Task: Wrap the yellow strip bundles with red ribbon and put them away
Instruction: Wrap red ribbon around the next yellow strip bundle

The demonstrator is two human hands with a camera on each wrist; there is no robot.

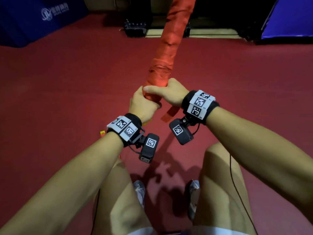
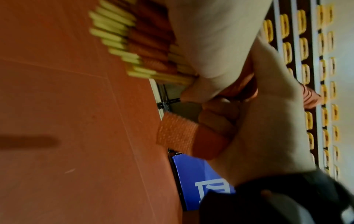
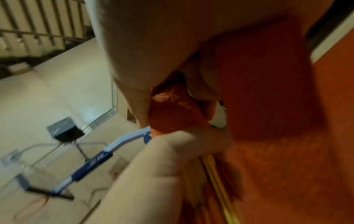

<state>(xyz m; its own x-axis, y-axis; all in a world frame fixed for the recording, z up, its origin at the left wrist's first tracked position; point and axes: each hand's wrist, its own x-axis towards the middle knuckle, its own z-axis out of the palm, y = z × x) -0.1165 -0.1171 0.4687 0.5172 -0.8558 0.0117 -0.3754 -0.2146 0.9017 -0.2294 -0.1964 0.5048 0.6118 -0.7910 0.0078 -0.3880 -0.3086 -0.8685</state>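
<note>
Both hands are on it. The left hand (image 1: 144, 106) is wrapped round the near end of the long bundle (image 1: 169, 48), fingers curled under it. The right hand (image 1: 169, 93) grips just beyond, thumb laid across the top and touching the left hand.

The bundle slants up and away from the person, out over the dark red floor (image 1: 59, 85), and its far end runs off the top of the head view. The red ribbon (image 1: 160, 68) covers all of the length seen there in overlapping turns, with a bunched, wrinkled band of turns just above the right hand. A short loose tail of ribbon (image 1: 169, 114) hangs down below the right wrist.

From the left wrist view, the yellow strip ends (image 2: 113, 34) poke out bare, stacked in a row past a red band. That picture is blurred, so I cannot tell exactly how the fingers lie there. A scrap of yellow (image 1: 102, 132) shows beside the left forearm too.

Bare knees and grey shoes (image 1: 139, 192) show below the arms. Each wrist carries a black band with printed marker squares and a small camera (image 1: 149, 148). Blue padded panels (image 1: 30, 19) stand at the back left and back right, along the edge of the floor.
</note>
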